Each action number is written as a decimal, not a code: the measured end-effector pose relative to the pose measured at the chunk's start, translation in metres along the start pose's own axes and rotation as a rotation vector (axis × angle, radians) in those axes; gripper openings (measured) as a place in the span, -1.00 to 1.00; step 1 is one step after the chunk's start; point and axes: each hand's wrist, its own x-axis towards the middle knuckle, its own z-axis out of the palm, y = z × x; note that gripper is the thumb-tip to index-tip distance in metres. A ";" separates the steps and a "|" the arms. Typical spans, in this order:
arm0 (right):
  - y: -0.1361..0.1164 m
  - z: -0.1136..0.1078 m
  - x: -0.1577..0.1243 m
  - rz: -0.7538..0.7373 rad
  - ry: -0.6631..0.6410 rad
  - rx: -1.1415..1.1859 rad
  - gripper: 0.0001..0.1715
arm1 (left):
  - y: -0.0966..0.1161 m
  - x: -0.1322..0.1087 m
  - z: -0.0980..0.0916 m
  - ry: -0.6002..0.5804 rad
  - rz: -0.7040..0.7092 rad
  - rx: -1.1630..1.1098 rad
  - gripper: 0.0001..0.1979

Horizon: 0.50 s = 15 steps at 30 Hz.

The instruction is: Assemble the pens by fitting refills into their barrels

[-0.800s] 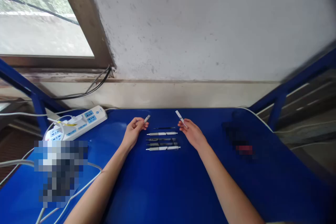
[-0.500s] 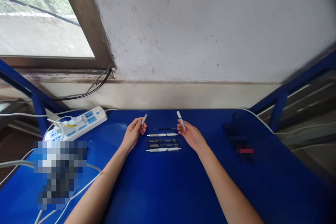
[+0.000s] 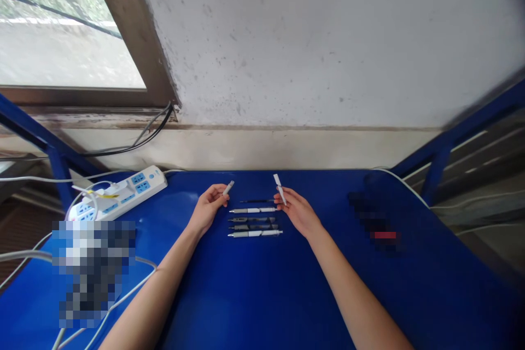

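My left hand (image 3: pixel 209 208) pinches a short white pen barrel piece (image 3: pixel 228 187) between thumb and fingertips. My right hand (image 3: pixel 297 212) holds a white pen part (image 3: pixel 279 188) upright in its fingertips. Between the hands, a row of pens lies side by side on the blue table (image 3: pixel 246 295). A thin black refill (image 3: pixel 257 200) lies at the far end, above a white and grey pen (image 3: pixel 253 210). Closer in are two dark pens (image 3: pixel 252 222) and a white and grey pen (image 3: pixel 255 233). My right fingers are close to the row's far right end.
A white power strip (image 3: pixel 123 191) with plugs stands at the table's far left, with white cables (image 3: pixel 123 284) running near my left forearm. Blurred objects lie at the left (image 3: pixel 94 273) and right (image 3: pixel 373 224). A stained wall (image 3: pixel 307 49) rises behind the table.
My right hand has moved slightly left, toward the pens, and its white piece stands more upright. The left hand's piece has tilted slightly. The row of pens has not moved.
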 end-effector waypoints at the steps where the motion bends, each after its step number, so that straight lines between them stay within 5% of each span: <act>1: 0.000 0.000 -0.001 -0.001 -0.002 0.001 -0.62 | 0.000 0.000 0.000 0.002 -0.002 0.002 -0.72; 15: 0.000 0.002 0.000 -0.012 0.030 0.020 -0.62 | -0.001 0.001 0.000 -0.015 -0.069 -0.061 -0.63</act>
